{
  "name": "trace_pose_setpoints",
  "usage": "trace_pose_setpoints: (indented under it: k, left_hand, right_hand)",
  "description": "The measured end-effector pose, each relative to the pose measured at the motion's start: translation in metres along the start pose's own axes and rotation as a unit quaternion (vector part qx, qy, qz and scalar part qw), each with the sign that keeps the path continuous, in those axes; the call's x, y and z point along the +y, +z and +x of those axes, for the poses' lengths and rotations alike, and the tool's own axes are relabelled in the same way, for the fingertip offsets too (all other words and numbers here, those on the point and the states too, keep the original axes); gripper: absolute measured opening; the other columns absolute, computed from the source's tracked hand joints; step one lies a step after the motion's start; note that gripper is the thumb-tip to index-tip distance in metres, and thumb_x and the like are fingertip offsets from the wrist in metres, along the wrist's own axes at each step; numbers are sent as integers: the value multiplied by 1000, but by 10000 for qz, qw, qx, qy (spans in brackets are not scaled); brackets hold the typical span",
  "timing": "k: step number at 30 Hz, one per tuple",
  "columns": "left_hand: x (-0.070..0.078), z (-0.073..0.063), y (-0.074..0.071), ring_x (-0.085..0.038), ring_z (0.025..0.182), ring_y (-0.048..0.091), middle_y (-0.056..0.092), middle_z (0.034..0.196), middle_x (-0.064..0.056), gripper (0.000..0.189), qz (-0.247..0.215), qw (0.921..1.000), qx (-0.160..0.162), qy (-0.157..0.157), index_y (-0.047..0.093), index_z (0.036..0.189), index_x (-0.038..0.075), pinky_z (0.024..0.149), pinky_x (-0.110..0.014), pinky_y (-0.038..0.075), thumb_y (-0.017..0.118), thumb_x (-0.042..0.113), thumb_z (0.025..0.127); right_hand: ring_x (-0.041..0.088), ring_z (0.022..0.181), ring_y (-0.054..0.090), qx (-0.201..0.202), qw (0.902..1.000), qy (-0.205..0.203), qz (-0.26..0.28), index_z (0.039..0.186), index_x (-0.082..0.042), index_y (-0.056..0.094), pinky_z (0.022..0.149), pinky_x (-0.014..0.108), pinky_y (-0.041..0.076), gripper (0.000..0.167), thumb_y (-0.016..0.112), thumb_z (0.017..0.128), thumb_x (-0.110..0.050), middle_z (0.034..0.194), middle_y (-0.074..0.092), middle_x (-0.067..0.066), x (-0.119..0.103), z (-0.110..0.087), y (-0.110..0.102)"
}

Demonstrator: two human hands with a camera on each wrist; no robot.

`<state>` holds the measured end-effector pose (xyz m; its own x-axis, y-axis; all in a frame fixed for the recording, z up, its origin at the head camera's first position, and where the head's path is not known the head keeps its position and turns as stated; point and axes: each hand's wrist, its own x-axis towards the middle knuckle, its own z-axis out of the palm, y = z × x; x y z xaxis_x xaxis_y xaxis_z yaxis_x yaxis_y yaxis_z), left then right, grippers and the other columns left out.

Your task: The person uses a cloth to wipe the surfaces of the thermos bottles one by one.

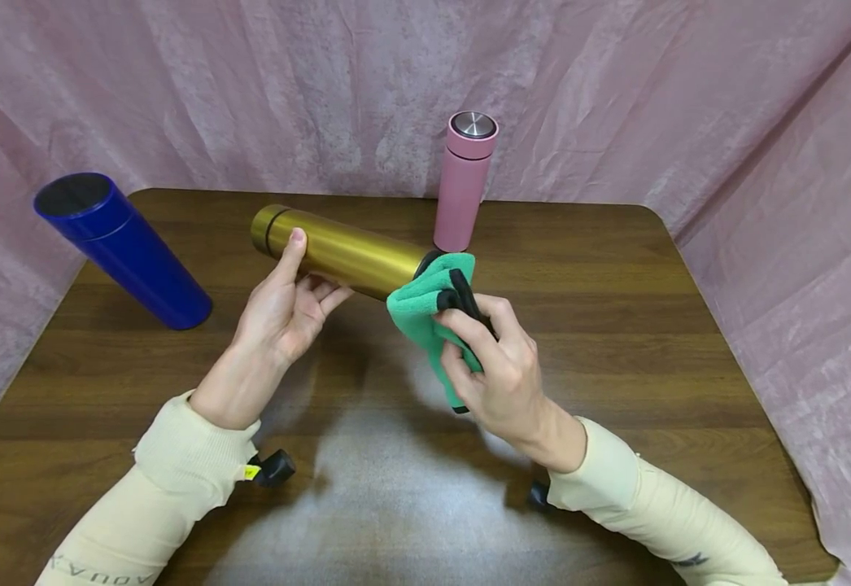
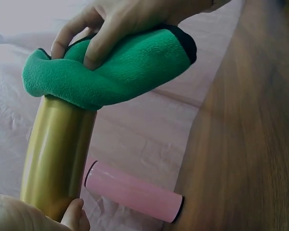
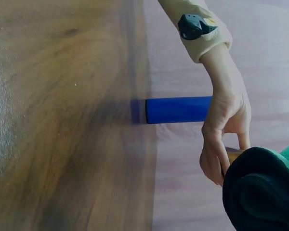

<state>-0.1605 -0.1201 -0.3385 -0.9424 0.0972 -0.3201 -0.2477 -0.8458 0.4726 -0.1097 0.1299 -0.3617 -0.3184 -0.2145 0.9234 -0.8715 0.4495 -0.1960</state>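
A gold bottle (image 1: 355,254) is held tilted above the table, its capped end to the left. My left hand (image 1: 279,313) grips it near the cap, thumb over the front and fingers underneath. My right hand (image 1: 502,366) pinches a green cloth (image 1: 425,305) with black edging against the bottle's right end. In the left wrist view the cloth (image 2: 135,72) wraps over that end of the gold bottle (image 2: 58,149), hiding it. The right wrist view shows my left hand (image 3: 226,120) around the bottle, mostly covered by the cloth's dark edge.
A blue bottle (image 1: 133,252) stands at the left of the wooden table (image 1: 616,325). Near the back edge stands a pink bottle (image 1: 464,187) with a silver-topped lid. Pink curtains (image 1: 308,89) hang behind the table and along its sides.
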Motion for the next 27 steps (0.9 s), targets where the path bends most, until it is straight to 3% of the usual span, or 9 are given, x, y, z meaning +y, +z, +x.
trace_pose_setpoints:
  k: [9,16,21,27]
  left_hand:
    - [-1,1,-4,-30,141,42,52,133,-9,45,265,9996,-132,-48,48,139,14,112,-46,40,67,27,100]
    - [-4,0,-8,-28,128,55,52,132,-8,46,347,9990,-282,-5,47,139,14,95,-42,58,67,27,101]
    - [-4,1,-11,-28,115,64,54,127,-9,41,445,9984,-349,99,49,136,12,89,-41,60,66,27,102]
    - [-1,0,-14,-28,114,65,55,127,-10,42,421,9982,-405,107,47,137,12,89,-41,60,65,27,102]
  right_hand:
    - [32,88,65,74,9966,811,116,112,1,72,75,42,59,26,60,89,3,103,61,23,9,3,-6]
    - [34,83,65,40,9981,601,-92,111,3,70,70,44,59,25,59,88,4,102,59,25,11,-6,-4]
    - [32,84,64,-234,9967,761,-151,111,1,69,72,45,59,25,59,88,6,101,60,23,14,-7,-7]
    - [32,82,64,-607,9915,1112,-296,112,-1,69,70,45,58,28,60,87,8,102,60,21,24,-10,-13]
